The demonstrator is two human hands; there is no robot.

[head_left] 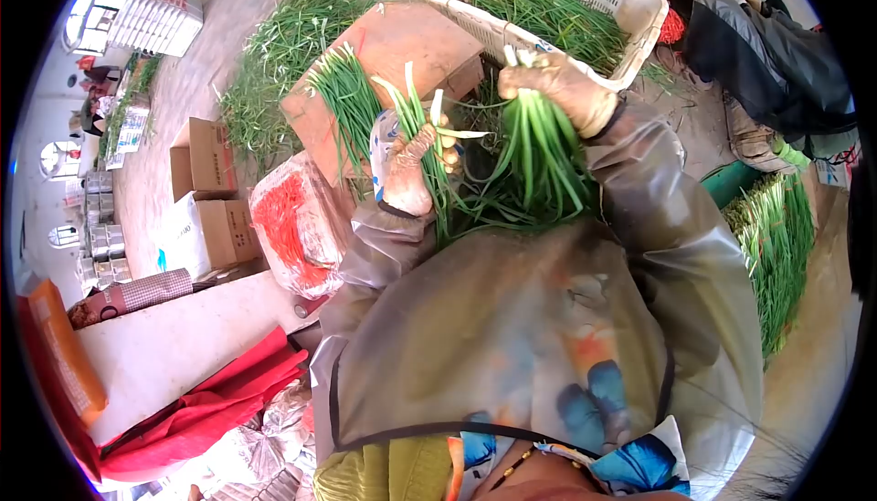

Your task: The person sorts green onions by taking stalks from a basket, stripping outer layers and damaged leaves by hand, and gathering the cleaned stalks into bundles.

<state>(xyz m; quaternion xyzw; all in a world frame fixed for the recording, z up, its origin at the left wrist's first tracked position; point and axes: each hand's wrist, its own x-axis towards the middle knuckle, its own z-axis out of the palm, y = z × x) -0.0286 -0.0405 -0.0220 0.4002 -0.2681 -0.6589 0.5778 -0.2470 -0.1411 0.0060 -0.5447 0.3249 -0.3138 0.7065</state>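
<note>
My right hand (559, 88) is closed around a thick bunch of garlic chives (541, 149), their pale ends up and the leaves hanging over my lap. To its left, my left hand (413, 165) is closed around a few loose chive stalks (414, 99), with pale ends sticking out at several angles. Another small bundle of chives (347, 90) lies on the brown board (416, 31) just beyond my left hand. Both hands look gloved, and a translucent smock (502, 318) covers my arms and lap.
A white plastic crate (539, 26) of greens stands ahead. Loose greens (283, 53) cover the floor at left. Red ties (290, 222) lie on a wrapped bundle near cardboard boxes (203, 158). More chives (776, 254) are piled at right, below another person's dark clothing (758, 53).
</note>
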